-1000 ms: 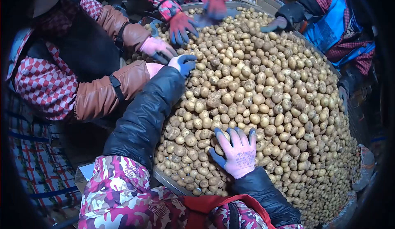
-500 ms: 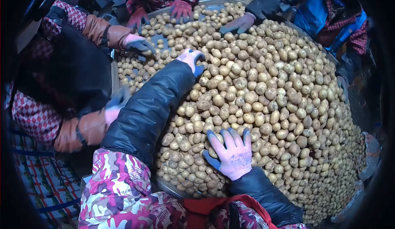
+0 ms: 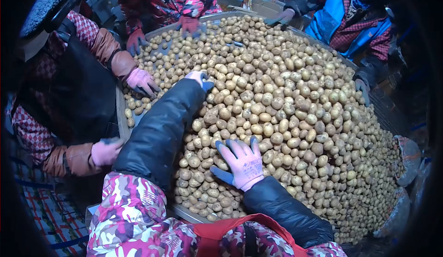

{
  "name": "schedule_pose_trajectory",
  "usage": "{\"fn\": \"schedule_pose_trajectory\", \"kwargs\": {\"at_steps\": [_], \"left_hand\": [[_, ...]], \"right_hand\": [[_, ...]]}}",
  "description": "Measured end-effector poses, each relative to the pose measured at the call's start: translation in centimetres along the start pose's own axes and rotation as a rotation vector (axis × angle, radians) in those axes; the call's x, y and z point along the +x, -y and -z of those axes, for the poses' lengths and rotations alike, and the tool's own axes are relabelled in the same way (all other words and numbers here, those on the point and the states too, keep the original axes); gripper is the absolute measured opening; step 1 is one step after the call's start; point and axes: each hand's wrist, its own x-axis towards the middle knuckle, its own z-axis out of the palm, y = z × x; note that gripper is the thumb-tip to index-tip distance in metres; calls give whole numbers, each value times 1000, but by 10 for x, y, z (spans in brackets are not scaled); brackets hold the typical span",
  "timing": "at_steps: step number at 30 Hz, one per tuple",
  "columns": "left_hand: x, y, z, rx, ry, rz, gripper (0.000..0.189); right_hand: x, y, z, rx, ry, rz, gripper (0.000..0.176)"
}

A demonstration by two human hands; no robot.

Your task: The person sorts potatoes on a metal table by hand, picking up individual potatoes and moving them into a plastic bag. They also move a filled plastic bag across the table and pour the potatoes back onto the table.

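Observation:
A large heap of potatoes [image 3: 295, 114] covers a metal-edged table. My left hand [image 3: 199, 78], in a pink glove with blue fingers, reaches out onto the heap's left side. Its fingers curve down over potatoes, thumb a little apart, and nothing shows in its grasp; the fingertips are partly hidden. Nearer to me, my right hand [image 3: 243, 162] lies on the potatoes in a matching glove, palm down. Its fingers are spread, and no potato is held.
A co-worker's gloved hand [image 3: 143, 81] is at the table's left side, the other hand [image 3: 107, 151] below it. Across the table another person's red gloves [image 3: 189, 25] touch potatoes. A third person's hand [image 3: 280, 17] is at the upper-right rim. Sacks [image 3: 408, 160] stand at right.
The view has shifted, moving the heap leftward in frame. My left hand has come slightly nearer. The left co-worker's lower hand has drawn back, and the upper-right person's hand has withdrawn towards the rim.

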Motion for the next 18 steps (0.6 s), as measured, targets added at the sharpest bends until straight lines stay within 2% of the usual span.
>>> {"fn": "schedule_pose_trajectory", "kwargs": {"at_steps": [3, 4, 5, 6, 7, 8, 9, 10, 11, 13, 15, 17, 18], "left_hand": [[-33, 15, -2, -377, 33, -116, 51], [-53, 17, -7, -568, 76, -70, 43], [-81, 13, -13, -695, 28, -170, 39], [-127, -13, 6, -967, 276, -35, 36], [-149, -15, -2, -859, 181, -111, 36], [-184, -35, 15, -906, 325, -76, 30], [-201, -37, 2, -1006, 309, -131, 32], [-219, -44, -1, -959, 343, -179, 33], [-234, -49, -14, -1095, 403, -95, 30], [-238, -48, -17, -1049, 474, -3, 30], [-229, -50, -17, -978, 492, -77, 31], [-206, -51, -15, -874, 466, -235, 36], [-194, -63, 8, -882, 469, -218, 36]], "right_hand": [[0, -6, -2, 90, -77, -21, 68], [-1, -8, -5, 138, -129, -37, 68], [-1, -8, -3, 173, -142, -56, 69], [-1, -7, -3, 202, -189, -65, 67], [-1, -7, -2, 230, -237, -76, 66], [-1, -7, 1, 225, -237, -71, 66], [-2, -7, 3, 218, -267, -42, 64], [-4, -6, 4, 213, -296, -14, 62], [-7, -5, 7, 214, -293, -13, 62], [-11, -6, 18, 184, -116, 72, 60], [-16, -12, 23, 167, -186, 126, 57], [-23, -14, 41, 256, -218, -45, 52], [-25, -17, 48, 364, -334, -77, 47]]}}
